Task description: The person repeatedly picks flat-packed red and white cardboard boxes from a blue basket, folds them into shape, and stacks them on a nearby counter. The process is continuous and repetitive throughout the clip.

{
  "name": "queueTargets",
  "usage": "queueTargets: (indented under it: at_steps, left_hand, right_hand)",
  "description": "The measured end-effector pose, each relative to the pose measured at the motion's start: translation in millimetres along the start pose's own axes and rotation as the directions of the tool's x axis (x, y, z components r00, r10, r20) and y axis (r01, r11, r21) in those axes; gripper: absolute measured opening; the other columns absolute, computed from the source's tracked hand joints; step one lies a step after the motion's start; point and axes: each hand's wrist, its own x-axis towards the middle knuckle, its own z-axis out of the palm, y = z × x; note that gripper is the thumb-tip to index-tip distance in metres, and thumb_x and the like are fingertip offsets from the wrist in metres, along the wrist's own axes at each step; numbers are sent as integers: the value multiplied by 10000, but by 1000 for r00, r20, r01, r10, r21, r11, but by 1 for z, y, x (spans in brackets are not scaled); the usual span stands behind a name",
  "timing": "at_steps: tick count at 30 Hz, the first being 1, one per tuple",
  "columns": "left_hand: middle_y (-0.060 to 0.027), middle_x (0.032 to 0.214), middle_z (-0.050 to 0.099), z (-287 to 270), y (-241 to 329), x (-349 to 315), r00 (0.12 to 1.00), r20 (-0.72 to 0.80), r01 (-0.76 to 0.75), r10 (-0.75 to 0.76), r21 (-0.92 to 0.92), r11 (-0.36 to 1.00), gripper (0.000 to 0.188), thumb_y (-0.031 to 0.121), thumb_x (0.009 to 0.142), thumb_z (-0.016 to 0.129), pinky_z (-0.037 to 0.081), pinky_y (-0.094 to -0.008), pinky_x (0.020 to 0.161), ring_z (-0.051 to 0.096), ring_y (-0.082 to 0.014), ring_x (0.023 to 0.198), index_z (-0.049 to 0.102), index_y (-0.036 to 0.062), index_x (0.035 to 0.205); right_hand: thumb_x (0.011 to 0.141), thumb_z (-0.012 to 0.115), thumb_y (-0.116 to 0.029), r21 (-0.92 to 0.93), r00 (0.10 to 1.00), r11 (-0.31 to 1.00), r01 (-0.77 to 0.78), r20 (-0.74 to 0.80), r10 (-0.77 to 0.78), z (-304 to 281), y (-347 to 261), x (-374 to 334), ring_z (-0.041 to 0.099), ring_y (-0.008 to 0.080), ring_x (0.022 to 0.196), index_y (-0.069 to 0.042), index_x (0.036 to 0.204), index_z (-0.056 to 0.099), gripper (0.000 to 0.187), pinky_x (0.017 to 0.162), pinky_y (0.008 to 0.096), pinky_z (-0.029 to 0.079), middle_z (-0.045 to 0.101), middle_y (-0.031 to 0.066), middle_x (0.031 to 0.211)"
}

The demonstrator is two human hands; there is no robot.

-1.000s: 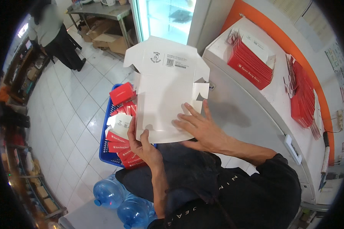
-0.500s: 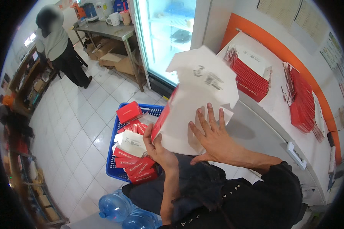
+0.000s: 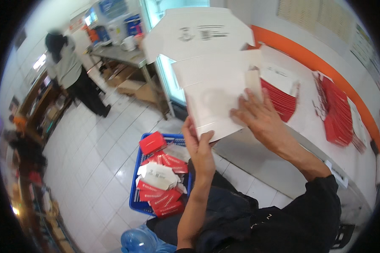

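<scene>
I hold up a partly folded cardboard box blank [image 3: 215,84], its white inner face toward me and its wide notched flap at the top. My left hand [image 3: 200,145] grips the lower left corner, with the thumb on the white face and the other fingers behind the edge. My right hand [image 3: 264,118] is at the right side, its bent fingers against the narrow side flap [image 3: 253,80], which stands partly raised. Motion slightly smears those right fingers. Below my left hand stands a blue plastic basket [image 3: 134,192] with several red boxes [image 3: 152,142] and a white-faced box [image 3: 157,176].
On the white counter [image 3: 299,126] to the right lie a stack of red-and-white blanks [image 3: 278,99] and a second red stack [image 3: 338,120]. Behind are a lit glass-door fridge [image 3: 173,80] and a metal table [image 3: 122,56]. A person [image 3: 74,69] stands far left. Blue water bottles [image 3: 139,241] are at my lower left.
Both my hands have lifted the box blank and turned it more upright. My right hand has gone from flat on the panel to the right side flap. The view has shifted slightly.
</scene>
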Motion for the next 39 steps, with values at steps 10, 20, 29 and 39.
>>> queueTargets:
  at_steps: [10, 20, 29, 39]
  left_hand:
    - [-229, 1526, 461, 55, -25, 40, 885, 466, -200, 4, 372, 907, 794, 214, 978, 720, 456, -494, 1126, 537, -334, 1349, 271, 39, 1609]
    - [-228, 1633, 340, 76, -105, 49, 541, 841, -792, 11, 505, 344, 734, 222, 920, 774, 321, -540, 1211, 272, -487, 1525, 446, 172, 1575]
    - [-174, 1705, 231, 77, -159, 62, 479, 876, -875, 52, 473, 103, 814, 201, 857, 791, 294, -590, 1230, 198, -505, 1549, 440, 328, 1581]
    - [-183, 1721, 179, 81, -160, 43, 522, 851, -851, 59, 515, 105, 862, 176, 850, 772, 236, -646, 1232, 155, -490, 1568, 385, 302, 1609]
  right_hand:
    - [905, 564, -38, -14, 903, 907, -422, -92, 419, 1, 133, -15, 695, 289, 994, -148, 1194, 682, 331, 945, 454, 512, 714, 89, 1029]
    - [891, 579, -22, -156, 733, 863, -481, 468, 493, 82, 230, -55, 732, 356, 978, -150, 1345, 674, 481, 851, 444, 583, 756, 189, 1081]
    - [1038, 529, -385, 352, 328, 458, -816, 935, -132, 76, 274, -11, 682, 305, 1204, -122, 1457, 599, 499, 1060, 479, 494, 690, 200, 1324]
    - [799, 537, -871, 71, 438, 814, -576, 868, 234, 165, 273, -49, -46, 590, 1535, -182, 1682, -40, 1261, 1283, 586, 54, -69, 275, 1717]
